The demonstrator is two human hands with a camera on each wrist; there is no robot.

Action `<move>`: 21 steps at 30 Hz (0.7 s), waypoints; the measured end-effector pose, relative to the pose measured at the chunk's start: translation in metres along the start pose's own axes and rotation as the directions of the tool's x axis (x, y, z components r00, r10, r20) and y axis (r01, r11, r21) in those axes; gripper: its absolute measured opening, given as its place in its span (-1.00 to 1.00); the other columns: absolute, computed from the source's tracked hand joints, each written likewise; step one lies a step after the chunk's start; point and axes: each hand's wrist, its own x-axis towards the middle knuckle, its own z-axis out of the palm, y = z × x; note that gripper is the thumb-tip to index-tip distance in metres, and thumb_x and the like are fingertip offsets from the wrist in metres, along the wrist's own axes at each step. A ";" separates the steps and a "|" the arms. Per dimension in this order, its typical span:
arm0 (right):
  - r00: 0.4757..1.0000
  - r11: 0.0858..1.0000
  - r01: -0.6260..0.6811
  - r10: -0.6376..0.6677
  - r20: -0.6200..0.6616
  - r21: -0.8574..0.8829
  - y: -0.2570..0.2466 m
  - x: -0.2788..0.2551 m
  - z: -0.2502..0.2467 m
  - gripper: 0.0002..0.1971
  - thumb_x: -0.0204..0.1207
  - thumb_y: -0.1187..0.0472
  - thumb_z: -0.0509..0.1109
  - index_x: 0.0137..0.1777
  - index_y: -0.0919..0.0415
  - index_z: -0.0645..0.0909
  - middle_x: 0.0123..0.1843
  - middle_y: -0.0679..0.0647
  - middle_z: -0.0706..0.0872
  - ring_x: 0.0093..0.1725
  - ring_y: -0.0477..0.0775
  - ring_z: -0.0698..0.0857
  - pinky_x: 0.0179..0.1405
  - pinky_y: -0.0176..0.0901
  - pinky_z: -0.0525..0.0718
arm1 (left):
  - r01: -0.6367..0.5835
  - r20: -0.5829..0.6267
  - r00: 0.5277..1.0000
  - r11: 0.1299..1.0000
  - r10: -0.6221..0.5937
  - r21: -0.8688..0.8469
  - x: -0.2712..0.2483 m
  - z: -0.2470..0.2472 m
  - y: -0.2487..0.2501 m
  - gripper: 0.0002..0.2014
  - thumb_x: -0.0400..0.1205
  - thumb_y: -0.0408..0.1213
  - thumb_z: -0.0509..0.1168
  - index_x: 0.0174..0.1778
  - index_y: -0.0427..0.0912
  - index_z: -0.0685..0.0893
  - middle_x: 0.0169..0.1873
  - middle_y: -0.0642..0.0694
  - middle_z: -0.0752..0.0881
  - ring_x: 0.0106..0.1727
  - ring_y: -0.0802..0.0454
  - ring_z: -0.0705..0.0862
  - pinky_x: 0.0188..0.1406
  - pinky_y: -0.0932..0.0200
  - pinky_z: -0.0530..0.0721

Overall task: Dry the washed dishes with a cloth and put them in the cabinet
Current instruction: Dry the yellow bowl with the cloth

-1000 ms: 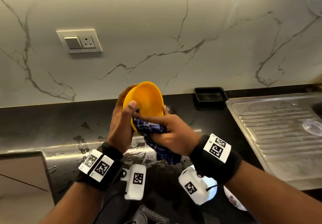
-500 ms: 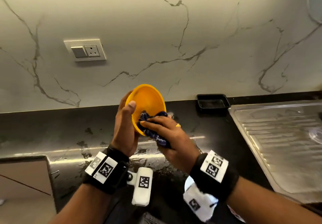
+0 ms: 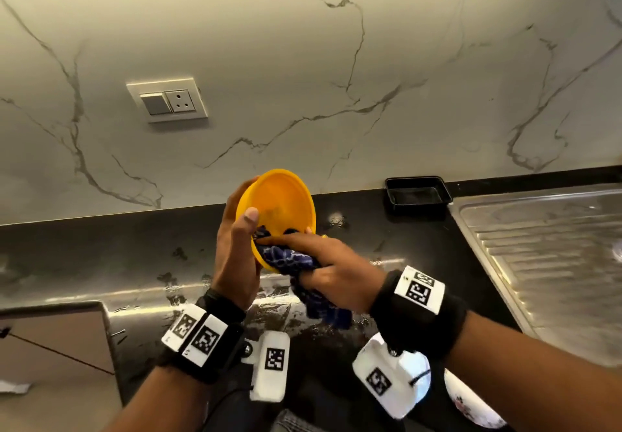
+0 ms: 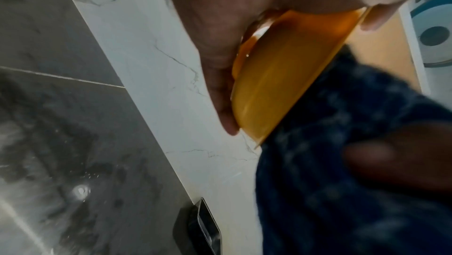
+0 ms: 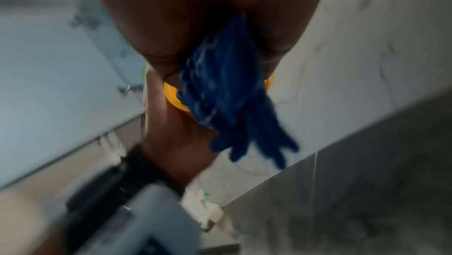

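Note:
A yellow bowl (image 3: 276,202) is held up on its side above the black counter, its inside facing me. My left hand (image 3: 235,253) grips its left rim, thumb over the edge and fingers behind, as the left wrist view shows against the bowl (image 4: 281,77). My right hand (image 3: 323,263) holds a bunched dark blue patterned cloth (image 3: 289,258) and presses it into the bowl's lower inside. The cloth's tail (image 5: 232,108) hangs down below the hand. The right wrist view is blurred, with only a sliver of the bowl (image 5: 173,98) showing.
The wet black counter (image 3: 101,256) runs below the marble wall. A black rectangular tray (image 3: 417,194) stands at the back, beside the steel draining board (image 3: 555,256) on the right. A switch and socket plate (image 3: 168,100) sits on the wall. A patterned plate's edge (image 3: 471,408) shows low right.
The right hand has worked the cloth across the bowl's lower inside, from bunched at the middle to spread toward the left rim. The left hand keeps its grip.

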 end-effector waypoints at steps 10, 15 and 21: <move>0.962 0.711 0.204 -0.274 0.002 -0.673 0.024 0.004 -0.001 -0.31 0.38 0.27 0.49 0.56 0.09 0.47 0.50 0.02 0.60 0.58 0.13 0.46 0.70 0.41 0.01 | -0.025 -0.007 1.000 1.000 0.025 0.012 -0.006 -0.003 0.000 -0.49 0.51 0.10 0.30 0.43 0.18 0.60 0.29 -0.09 0.74 0.26 -0.24 0.76 0.02 -0.16 0.78; 0.969 0.969 0.215 -0.227 -0.098 -0.121 0.010 0.000 0.021 -0.26 0.41 0.54 0.40 0.61 0.10 0.44 0.53 0.02 0.58 0.58 0.05 0.48 0.66 -0.01 0.33 | -0.034 0.008 0.999 0.999 0.034 -0.004 -0.010 -0.004 0.001 -0.36 0.53 0.08 0.30 0.56 0.00 0.49 0.42 -0.25 0.65 0.33 -0.37 0.70 0.12 -0.38 0.76; 0.968 0.867 0.241 -0.247 0.045 -0.436 0.012 -0.003 -0.003 -0.34 0.37 0.47 0.42 0.51 0.09 0.58 0.41 0.06 0.70 0.40 0.14 0.64 0.37 0.19 0.62 | 0.039 0.001 0.999 0.998 -0.039 -0.044 -0.016 -0.007 -0.002 -0.38 0.53 0.13 0.31 0.54 0.05 0.53 0.41 -0.23 0.66 0.34 -0.35 0.70 0.11 -0.33 0.78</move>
